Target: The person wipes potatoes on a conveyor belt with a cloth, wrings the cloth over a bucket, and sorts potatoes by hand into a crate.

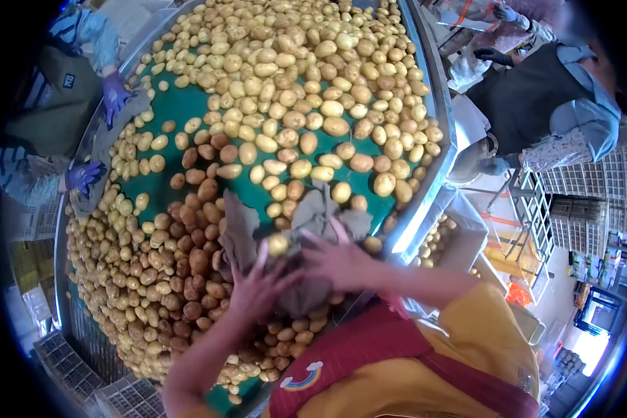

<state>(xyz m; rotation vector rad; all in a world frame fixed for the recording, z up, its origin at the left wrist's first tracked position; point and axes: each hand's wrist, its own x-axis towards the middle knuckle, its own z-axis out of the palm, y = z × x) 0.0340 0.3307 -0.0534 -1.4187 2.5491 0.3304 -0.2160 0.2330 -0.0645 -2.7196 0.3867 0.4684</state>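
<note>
Potatoes (279, 63) cover a green sorting table (177, 104), many pale and clean, with browner ones heaped near my left hand. A crumpled grey cloth (317, 216) lies over the near part of the heap. My left hand (261, 289) has its fingers spread at the cloth's edge, slightly blurred. On the cloth's right side, my right hand (338, 261) also has fingers apart. One pale potato (278, 244) sits between the two hands, close to my left fingertips. Neither hand is closed around anything; parts of both palms are hidden.
A metal rim (435, 160) borders the table. At left, a co-worker's purple-gloved hands (115, 97) rest by a grey cloth on the edge. Another person in a dark apron (515, 97) stands at right. Crates (66, 359) and a potato-filled box (456, 244) are beside the table.
</note>
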